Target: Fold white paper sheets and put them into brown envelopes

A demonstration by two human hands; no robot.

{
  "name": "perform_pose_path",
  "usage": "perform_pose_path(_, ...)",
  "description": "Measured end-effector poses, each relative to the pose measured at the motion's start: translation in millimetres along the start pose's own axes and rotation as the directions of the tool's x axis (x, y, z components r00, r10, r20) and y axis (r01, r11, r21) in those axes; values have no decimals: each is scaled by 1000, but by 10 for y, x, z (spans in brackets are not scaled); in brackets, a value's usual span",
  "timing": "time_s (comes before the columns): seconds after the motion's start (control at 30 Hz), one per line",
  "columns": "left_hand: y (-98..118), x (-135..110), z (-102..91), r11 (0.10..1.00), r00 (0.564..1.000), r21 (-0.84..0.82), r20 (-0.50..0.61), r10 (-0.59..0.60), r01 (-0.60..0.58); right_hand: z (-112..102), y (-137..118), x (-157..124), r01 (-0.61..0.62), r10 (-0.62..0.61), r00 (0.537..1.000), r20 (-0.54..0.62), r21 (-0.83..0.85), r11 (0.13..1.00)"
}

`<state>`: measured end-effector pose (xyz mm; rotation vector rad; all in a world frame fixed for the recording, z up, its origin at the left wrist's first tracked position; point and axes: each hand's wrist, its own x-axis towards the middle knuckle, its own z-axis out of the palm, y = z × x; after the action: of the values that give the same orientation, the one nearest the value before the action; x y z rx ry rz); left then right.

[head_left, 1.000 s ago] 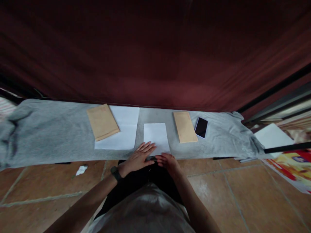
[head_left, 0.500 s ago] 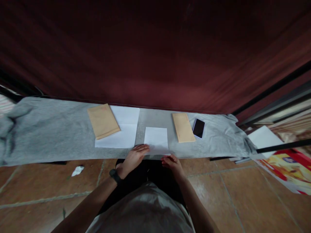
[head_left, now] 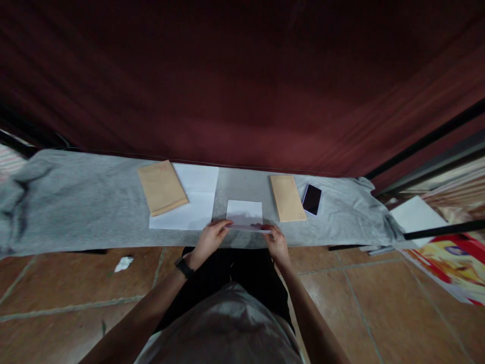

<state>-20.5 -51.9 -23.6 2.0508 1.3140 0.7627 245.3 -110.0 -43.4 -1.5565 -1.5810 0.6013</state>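
White paper sheet (head_left: 244,210) pinched at both near corners

Both hands meet the small sheet at the front of a worktop (head_left: 248,183) draped in grey cloth, directly before the seated person. The left hand (head_left: 212,237) has its grip on the near-left corner, thumb and fingers together; the right hand (head_left: 278,243) grasps the near-right corner the same way. Between them the near edge appears lifted, while the far part lies flat.

To work this edge well, both corners are best kept level and the pinch light, so the paper neither skews nor buckles. Any crease would probably come out cleaner pressed from the middle outwards.

To the left, a kraft envelope (head_left: 162,188) overlaps a larger white sheet (head_left: 199,194). To the right lie a second kraft envelope (head_left: 288,198) and, just beside it, a dark-screened smartphone (head_left: 312,199).
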Motion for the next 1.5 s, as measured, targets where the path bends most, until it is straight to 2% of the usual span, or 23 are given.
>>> perform_pose_path(0.13,-28,189,70,982,982,-64,-59,-180,176,27,-48,190,-143,143,990,-17,11,990)
perform_pose_path(0.33,-24,273,121,964,960,-70,-103,-262,255,87,-65,290,-227,227,974,-18,12,974)
perform_pose_path(0.53,13,329,149,946,938,-21,-123,-324,324,179,-55,334,-212,204,977,-61,-159,964)
perform_pose_path(0.8,139,390,116,919,923,97,-89,-374,382,240,-85,363,-211,204,977,-59,-333,919)
perform_pose_path(1.07,217,425,114,876,901,214,-72,-428,433,275,-83,366,-196,192,980,-50,-397,897)
perform_pose_path(1.37,244,433,127,862,916,313,-81,-393,398,296,-123,337,-127,88,991,-103,-475,871)
perform_pose_path(1.5,222,428,147,866,933,352,-85,-349,356,392,-229,380,19,-20,1000,1,-398,917)
